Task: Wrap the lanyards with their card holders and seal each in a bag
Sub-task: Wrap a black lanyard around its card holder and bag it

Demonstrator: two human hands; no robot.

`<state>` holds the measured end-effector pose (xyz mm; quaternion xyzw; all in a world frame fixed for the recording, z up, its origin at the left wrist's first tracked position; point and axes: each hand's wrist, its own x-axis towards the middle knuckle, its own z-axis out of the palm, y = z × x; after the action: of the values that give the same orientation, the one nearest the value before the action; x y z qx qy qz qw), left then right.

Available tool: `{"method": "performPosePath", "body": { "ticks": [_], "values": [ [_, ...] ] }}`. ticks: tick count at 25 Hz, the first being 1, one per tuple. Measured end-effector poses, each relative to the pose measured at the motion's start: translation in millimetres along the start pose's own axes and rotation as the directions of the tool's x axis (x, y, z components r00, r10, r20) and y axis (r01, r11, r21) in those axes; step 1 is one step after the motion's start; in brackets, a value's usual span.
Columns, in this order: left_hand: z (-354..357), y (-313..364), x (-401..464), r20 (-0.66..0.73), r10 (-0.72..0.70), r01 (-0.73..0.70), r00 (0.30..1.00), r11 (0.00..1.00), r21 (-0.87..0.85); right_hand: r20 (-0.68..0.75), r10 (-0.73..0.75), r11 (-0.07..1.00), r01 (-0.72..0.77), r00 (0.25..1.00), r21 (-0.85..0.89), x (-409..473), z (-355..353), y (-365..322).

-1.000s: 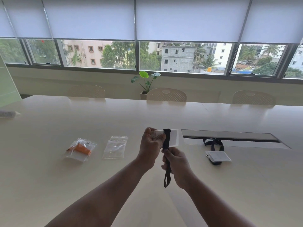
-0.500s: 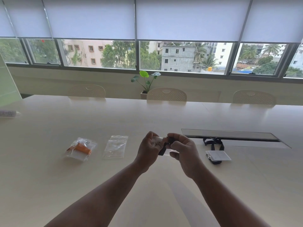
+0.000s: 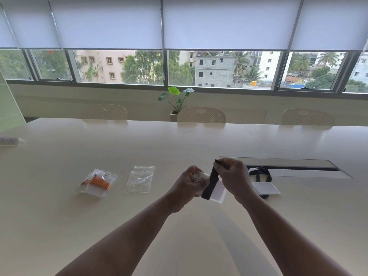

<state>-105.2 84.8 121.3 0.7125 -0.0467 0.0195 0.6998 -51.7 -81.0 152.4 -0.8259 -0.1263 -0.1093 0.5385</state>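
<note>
My left hand (image 3: 187,185) grips a clear card holder (image 3: 218,193) by its metal clip end, above the table. My right hand (image 3: 234,179) pinches the black lanyard (image 3: 211,184), which crosses the holder's front and runs up to my fingertips. An empty clear zip bag (image 3: 140,179) lies flat to the left of my hands. Further left sits a sealed bag with an orange lanyard (image 3: 97,183) inside. Another black lanyard with its card holder (image 3: 265,188) lies on the table to the right, loose and unwrapped.
The long pale table (image 3: 179,148) has a recessed cable slot (image 3: 278,166) at the right. Three pale chairs (image 3: 201,115) stand along the far edge, with a potted plant (image 3: 176,100) behind. A white tube-like object (image 3: 9,140) lies at the far left edge.
The right hand went from holding the strap low to bringing it up over the card holder, and now it lifts the strap's end above the holder's top. The hanging tail is gone.
</note>
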Motion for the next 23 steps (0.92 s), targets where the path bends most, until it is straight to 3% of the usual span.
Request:
{"method": "performPosePath", "body": {
  "ticks": [3, 7, 10, 14, 17, 20, 23],
  "values": [
    [2, 2, -1, 0.028, 0.002, -0.003, 1.0, 0.999, 0.036, -0.04, -0.014, 0.998, 0.011, 0.999, -0.058, 0, 3, 6],
    [3, 0, -4, 0.057, -0.018, 0.014, 0.998, 0.998, 0.067, -0.029, -0.066, 0.998, 0.066, 0.997, 0.006, 0, 7, 6],
    [4, 5, -6, 0.073, 0.027, -0.029, 0.997, 0.999, 0.034, 0.071, 0.143, 0.959, -0.156, 0.987, 0.238, 2, 2, 7],
    [8, 7, -10, 0.067, 0.076, -0.078, 0.995, 0.996, 0.032, 0.412, 0.389, 0.728, -0.549, 0.824, 0.41, -2, -6, 17],
    [8, 9, -12, 0.08, 0.076, -0.074, 0.994, 0.997, -0.03, 0.579, 0.358, 0.612, -0.653, 0.732, 0.447, -4, -8, 26],
    [8, 11, -10, 0.093, 0.08, -0.061, 0.992, 0.979, -0.196, 0.637, 0.322, 0.542, -0.688, 0.7, 0.482, -8, -10, 27],
    [10, 9, -7, 0.061, 0.036, -0.019, 0.997, 0.966, -0.257, 0.683, 0.324, 0.476, -0.736, 0.655, 0.481, -15, -6, 28]
  ]
}}
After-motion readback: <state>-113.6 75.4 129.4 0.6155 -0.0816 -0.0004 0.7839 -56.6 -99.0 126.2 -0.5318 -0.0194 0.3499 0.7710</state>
